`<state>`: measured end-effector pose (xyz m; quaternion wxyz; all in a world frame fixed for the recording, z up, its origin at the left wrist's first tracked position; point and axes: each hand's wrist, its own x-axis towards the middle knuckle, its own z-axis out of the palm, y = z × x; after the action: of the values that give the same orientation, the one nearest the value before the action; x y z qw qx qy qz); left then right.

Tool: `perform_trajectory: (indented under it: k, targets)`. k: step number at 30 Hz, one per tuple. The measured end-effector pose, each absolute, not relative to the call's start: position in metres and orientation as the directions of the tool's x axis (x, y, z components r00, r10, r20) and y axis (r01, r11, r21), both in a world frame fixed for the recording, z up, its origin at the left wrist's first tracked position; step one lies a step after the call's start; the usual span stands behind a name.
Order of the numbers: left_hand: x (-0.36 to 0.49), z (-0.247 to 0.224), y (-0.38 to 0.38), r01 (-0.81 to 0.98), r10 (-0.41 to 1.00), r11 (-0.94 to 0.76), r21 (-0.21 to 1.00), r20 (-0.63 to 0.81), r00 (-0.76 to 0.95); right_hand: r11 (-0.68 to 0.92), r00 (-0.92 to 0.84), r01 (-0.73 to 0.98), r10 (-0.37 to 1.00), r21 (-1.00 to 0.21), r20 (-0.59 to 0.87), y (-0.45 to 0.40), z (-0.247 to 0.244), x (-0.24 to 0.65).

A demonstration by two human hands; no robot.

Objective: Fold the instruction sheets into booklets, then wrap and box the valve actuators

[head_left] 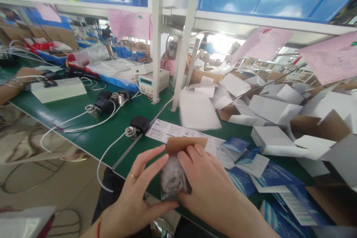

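A wrapped, greyish bundle [173, 179] in clear plastic sits between my two hands at the table's front edge. My right hand [205, 178] is closed round its right side, its fingertips on a brown cardboard piece [185, 145] directly behind the bundle. My left hand [145, 186] curves round the left side with its fingers apart, the thumb at the bundle's bottom. Behind the cardboard lies a printed instruction sheet [164, 131]. To the left stands a black device with a metal fitting [139, 124] and a white cable.
Blue leaflets [237, 148] and open white boxes [276, 108] crowd the right. A stack of white sheets [198, 109] lies behind. White shelf posts [156, 44] rise from the green table [80, 137]. Another person's hand [29, 74] is at far left, beside a white box [58, 90].
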<state>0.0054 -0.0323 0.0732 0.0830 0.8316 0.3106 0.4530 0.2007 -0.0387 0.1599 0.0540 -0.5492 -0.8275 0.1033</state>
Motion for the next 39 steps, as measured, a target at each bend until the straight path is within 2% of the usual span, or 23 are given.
perform_trajectory:
  k: [2,4,8,12,17,21,24,28,32,35,37,39]
  targets:
    - [0.005,0.086,-0.035,0.446,0.467,-0.857,0.257,0.752,0.465,0.404,-0.416,0.859,0.909,-0.315,0.03,-0.041,0.161,0.214]
    - [0.007,0.098,-0.035,0.441,0.406,-0.881,0.172,0.752,0.519,0.456,-0.427,0.82,0.89,-0.347,0.159,-0.047,0.159,0.233]
    - [0.012,0.114,-0.026,0.436,0.404,-0.888,0.146,0.702,0.586,0.561,-0.471,0.795,0.811,-0.231,0.348,-0.058,0.155,0.262]
    - [0.015,0.121,-0.015,0.46,0.416,-0.881,0.112,0.648,0.638,0.637,-0.548,0.749,0.75,-0.182,0.37,-0.052,0.157,0.263]
    - [0.021,0.126,-0.004,0.456,0.443,-0.879,0.139,0.594,0.671,0.606,-0.551,0.779,0.784,-0.161,0.285,-0.038,0.156,0.255]
    - [0.026,0.126,-0.003,0.462,0.444,-0.877,0.128,0.582,0.681,0.612,-0.554,0.789,0.746,-0.051,0.37,-0.039,0.144,0.254]
    - [0.03,0.122,-0.004,0.48,0.429,-0.875,0.071,0.574,0.697,0.612,-0.549,0.791,0.709,0.001,0.443,-0.047,0.132,0.249]
    - [0.035,0.113,-0.008,0.508,0.405,-0.86,-0.055,0.534,0.742,0.6,-0.519,0.8,0.713,-0.027,0.471,-0.056,0.121,0.243]
    - [0.037,0.108,-0.018,0.559,0.412,-0.825,-0.082,0.591,0.694,0.666,-0.486,0.723,0.679,-0.183,0.55,-0.061,0.117,0.264]
    - [0.038,0.108,-0.029,0.573,0.403,-0.818,-0.049,0.662,0.632,0.605,-0.291,0.706,0.721,-0.367,0.629,-0.062,0.104,0.288]
    - [0.043,0.107,-0.035,0.533,0.379,-0.844,-0.067,0.629,0.679,0.466,-0.116,0.627,0.848,-0.624,0.518,-0.06,0.089,0.294]
    - [0.051,0.104,-0.038,0.496,0.36,-0.862,-0.1,0.567,0.741,0.306,-0.12,0.394,0.952,-0.866,0.282,-0.054,0.072,0.288]
